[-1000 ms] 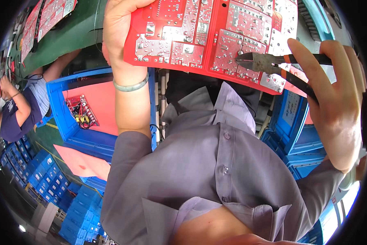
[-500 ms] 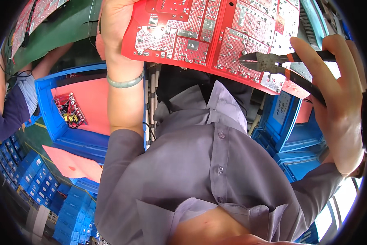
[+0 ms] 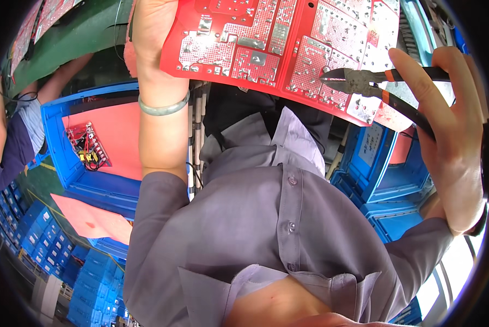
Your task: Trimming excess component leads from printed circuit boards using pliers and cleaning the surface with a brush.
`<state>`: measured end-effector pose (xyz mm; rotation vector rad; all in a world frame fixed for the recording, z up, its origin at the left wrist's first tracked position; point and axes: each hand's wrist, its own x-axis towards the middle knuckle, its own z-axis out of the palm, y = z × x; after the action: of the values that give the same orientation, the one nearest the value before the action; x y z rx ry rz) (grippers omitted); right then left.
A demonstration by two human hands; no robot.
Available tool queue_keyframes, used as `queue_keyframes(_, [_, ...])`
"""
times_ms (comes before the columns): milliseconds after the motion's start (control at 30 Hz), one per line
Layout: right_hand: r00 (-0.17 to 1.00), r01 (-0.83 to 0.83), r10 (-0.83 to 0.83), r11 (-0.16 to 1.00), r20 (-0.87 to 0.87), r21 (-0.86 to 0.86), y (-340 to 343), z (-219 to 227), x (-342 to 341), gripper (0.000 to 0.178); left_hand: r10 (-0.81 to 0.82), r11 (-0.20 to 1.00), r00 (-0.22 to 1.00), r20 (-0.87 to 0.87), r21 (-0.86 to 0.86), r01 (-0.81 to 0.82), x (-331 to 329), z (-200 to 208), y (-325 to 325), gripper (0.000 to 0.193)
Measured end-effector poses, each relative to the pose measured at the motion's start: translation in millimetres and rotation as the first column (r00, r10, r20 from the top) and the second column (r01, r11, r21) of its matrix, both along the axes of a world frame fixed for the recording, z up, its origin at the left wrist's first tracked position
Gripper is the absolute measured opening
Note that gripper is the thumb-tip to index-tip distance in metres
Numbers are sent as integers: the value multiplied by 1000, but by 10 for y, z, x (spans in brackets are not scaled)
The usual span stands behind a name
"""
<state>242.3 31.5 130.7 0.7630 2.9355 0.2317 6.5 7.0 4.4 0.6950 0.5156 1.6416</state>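
A red circuit board [image 3: 244, 54], solder side toward me, spans the top of the view. My left hand [image 3: 153, 38] grips it by its left edge; the fingertips are hidden past the top of the frame. Above the wrist sits a pale green bangle [image 3: 164, 108]. In my right hand [image 3: 451, 120] is a pair of diagonal cutters [image 3: 359, 83] with black and orange handles, the fingers wrapped round them. The cutter tips lie over the right half of the board among its solder joints; whether they touch a lead I cannot tell.
At left stands a blue crate [image 3: 65, 163] holding pink sheets and a wired circuit board [image 3: 89, 147]. Another blue bin [image 3: 383, 169] stands at right. Blue boxes [image 3: 92, 289] are stacked at lower left. A co-worker's arm [image 3: 59, 84] shows over a green surface [image 3: 86, 41].
The cutters stay at nearly the same place on the board. My left arm and the crate appear slightly further left in the view.
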Motion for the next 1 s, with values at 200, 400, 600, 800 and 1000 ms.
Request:
queue_keyframes(200, [994,65,-68,997,-83,-34,-29,-68,20,65,-22,1000,1000,16,11,22,-20,-7,-1,62])
queue_keyframes(400, [998,-13,6,994,64,107,5,-45,21,59,20,1000,999,-39,14,-20,-10,-1,-13,61])
queue_keyframes(600, [976,-195,154,935,156,296,-39,28,-115,44,19,1000,999,-47,6,-19,-19,5,8,61])
queue_keyframes(800, [980,-157,154,988,-127,-8,21,-79,167,45,34,999,996,-78,-3,-34,2,29,-15,62])
queue_keyframes(1000, [988,-17,25,998,-152,53,79,-337,254,58,65,997,997,-52,-43,-67,13,31,28,63])
